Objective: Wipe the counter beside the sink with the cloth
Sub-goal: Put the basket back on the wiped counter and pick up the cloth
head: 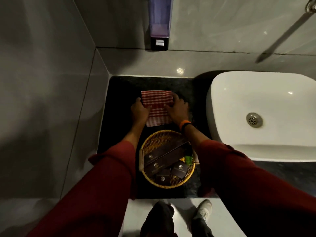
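Note:
A red-and-white striped cloth (156, 104) lies flat on the black counter (123, 100), left of the white sink (256, 115). My left hand (139, 110) rests on the cloth's left edge with its fingers curled over it. Over at the cloth's right edge sits my right hand (176, 109), thumb and fingers pinching the fabric; an orange and black band circles that wrist. Both hands press the cloth down against the counter.
A round wicker basket (148, 178) holding dark boxed toiletries and a green item stands on the counter just in front of the cloth. A soap dispenser (159, 24) hangs on the back wall. Tiled walls close the left and back. My shoes show below.

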